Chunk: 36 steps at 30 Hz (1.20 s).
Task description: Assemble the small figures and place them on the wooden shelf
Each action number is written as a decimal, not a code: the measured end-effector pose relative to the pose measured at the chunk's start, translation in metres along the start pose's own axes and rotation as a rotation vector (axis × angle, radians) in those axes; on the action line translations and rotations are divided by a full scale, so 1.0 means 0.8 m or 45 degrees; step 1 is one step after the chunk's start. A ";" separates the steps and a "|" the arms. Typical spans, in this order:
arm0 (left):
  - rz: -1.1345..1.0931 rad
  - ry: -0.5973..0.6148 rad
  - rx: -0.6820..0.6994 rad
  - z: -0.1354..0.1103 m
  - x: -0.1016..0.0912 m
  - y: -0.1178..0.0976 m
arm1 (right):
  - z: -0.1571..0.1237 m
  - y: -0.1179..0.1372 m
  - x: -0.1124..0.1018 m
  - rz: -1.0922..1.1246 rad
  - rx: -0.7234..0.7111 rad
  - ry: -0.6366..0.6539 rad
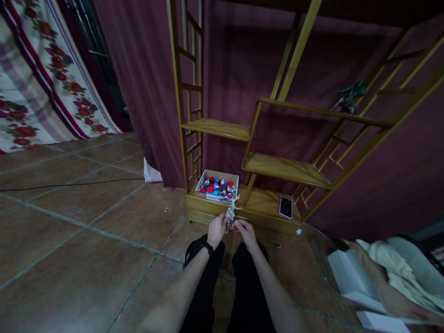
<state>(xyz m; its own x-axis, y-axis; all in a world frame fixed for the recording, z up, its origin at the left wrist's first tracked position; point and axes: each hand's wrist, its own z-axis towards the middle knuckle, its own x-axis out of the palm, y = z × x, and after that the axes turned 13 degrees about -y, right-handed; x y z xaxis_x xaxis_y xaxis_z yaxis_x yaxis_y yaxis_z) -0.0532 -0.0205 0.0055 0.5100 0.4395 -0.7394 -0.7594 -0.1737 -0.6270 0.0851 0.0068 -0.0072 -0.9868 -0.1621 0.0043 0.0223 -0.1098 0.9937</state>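
Observation:
A clear, glass-like deer figurine [230, 214] with branching antlers is held upright in front of my knees. My left hand [217, 229] grips its left side, fingers closed, with a dark band at the wrist. On the other side, my right hand [245, 229] has its fingertips pinched together close beside the figurine's lower part. What those fingertips hold, if anything, is too small to tell. Just beyond the antlers, an open white box [218, 197] filled with small red, blue and black items stands on the low base of the wooden shelf unit.
The wooden shelf unit [286, 169] rises ahead, with boards at several heights. A phone [286, 207] lies on its base at right. A dark green object [350, 97] rests on an upper board. White boxes [355, 280] stand on the floor at right. A black cable [72, 185] crosses the tiles.

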 end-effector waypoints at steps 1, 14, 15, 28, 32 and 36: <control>-0.130 0.017 -0.024 0.003 0.004 0.002 | 0.001 0.000 -0.001 0.000 -0.013 -0.046; -1.146 0.512 -0.394 0.015 0.019 0.020 | -0.001 -0.002 0.009 -0.306 -0.199 -0.086; -1.163 0.535 -0.412 0.016 0.020 0.022 | -0.002 -0.001 0.009 -0.334 -0.210 -0.090; -1.520 0.532 -0.725 0.023 0.011 0.021 | -0.007 0.007 0.009 -0.445 -0.441 -0.147; -1.585 0.536 -0.777 0.023 0.011 0.027 | -0.005 0.004 0.007 -0.512 -0.481 -0.177; -1.590 0.545 -0.778 0.025 0.013 0.033 | -0.006 0.006 0.007 -0.541 -0.484 -0.165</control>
<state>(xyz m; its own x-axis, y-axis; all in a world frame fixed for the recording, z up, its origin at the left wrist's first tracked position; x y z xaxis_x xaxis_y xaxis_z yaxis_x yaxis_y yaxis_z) -0.0759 -0.0033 -0.0136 0.8582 0.3102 0.4090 0.4922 -0.2711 -0.8272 0.0808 0.0008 -0.0031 -0.9327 0.0916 -0.3489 -0.3475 -0.4872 0.8012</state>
